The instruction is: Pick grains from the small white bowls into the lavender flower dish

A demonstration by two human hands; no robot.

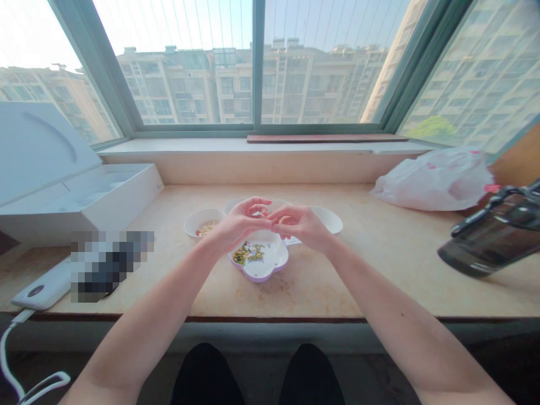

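Observation:
My left hand (238, 224) and my right hand (298, 225) meet at the fingertips above a white flower-shaped divided dish with a lilac rim (262, 271). Between the pinched fingers shows a small pale item (260, 214), too small to name. Green and yellow seeds or beads (243, 254) lie in the dish's near compartment. To the left of my left hand stands a small white bowl (203, 220) holding pale grains. Part of the dish's far side is hidden behind my hands.
The hands work over a beige stone sill (320, 292). An open white box (71, 185), a white power bank (42, 287) with its cable and a pixelated patch lie left. A white plastic bag (434, 180) and a dark bottle (491, 236) stand right.

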